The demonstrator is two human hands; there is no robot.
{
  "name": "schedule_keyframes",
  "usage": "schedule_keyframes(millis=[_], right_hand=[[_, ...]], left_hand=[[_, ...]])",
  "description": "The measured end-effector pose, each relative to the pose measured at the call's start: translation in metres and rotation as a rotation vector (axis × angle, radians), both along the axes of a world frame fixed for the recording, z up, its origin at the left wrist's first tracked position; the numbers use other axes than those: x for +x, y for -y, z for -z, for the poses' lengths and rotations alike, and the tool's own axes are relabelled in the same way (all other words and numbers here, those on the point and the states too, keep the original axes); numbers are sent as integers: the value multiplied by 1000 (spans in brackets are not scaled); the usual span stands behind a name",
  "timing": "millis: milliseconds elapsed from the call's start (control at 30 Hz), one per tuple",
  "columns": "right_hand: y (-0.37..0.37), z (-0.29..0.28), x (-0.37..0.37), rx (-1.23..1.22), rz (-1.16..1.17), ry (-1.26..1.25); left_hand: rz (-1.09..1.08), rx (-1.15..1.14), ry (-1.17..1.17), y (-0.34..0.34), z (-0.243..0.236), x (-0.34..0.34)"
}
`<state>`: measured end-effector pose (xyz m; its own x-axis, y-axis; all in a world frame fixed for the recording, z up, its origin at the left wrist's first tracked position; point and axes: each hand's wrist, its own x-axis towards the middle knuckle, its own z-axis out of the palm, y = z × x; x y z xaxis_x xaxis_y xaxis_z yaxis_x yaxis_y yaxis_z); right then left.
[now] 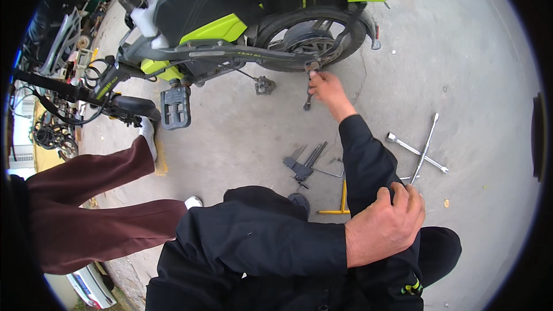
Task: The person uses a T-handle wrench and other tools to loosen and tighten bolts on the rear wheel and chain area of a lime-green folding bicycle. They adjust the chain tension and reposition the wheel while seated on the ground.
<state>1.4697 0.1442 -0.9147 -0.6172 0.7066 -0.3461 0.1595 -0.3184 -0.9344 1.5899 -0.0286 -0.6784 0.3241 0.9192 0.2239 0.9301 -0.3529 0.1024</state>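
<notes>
An electric bike with black and lime-green panels stands ahead of me, its rear wheel at the top. My right hand reaches out to the wheel's axle area. Its fingers are closed around a dark wrench, which points down from the axle toward the ground. The exact fit of the tool on the axle is partly covered by my fingers. My left hand lies across my right sleeve, with loosely bent fingers slightly apart and nothing in them.
A chrome cross wrench lies on the concrete at right. Nearer me are a folding hex key set and a yellow T-handle tool. A pedal juts from the bike. A person in maroon trousers is at left.
</notes>
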Motion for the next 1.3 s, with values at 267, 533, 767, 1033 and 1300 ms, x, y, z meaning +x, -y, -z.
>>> schedule_keyframes(millis=[267, 533, 767, 1033, 1300], right_hand=[[-38, 1, -8, -212, -209, -14], [-39, 6, -28, 87, -40, 366], [-28, -11, -27, -69, -59, 346], [-40, 12, -9, -440, -215, -45], [-24, 8, -22, 231, 48, 257]], left_hand=[[-178, 198, 235, -21, 14, -21], [19, -12, 213, -35, 24, -17], [-83, 10, 284, -34, 25, -20], [-121, 18, 317, -31, 33, -14], [-128, 118, 264, -23, 28, -27]])
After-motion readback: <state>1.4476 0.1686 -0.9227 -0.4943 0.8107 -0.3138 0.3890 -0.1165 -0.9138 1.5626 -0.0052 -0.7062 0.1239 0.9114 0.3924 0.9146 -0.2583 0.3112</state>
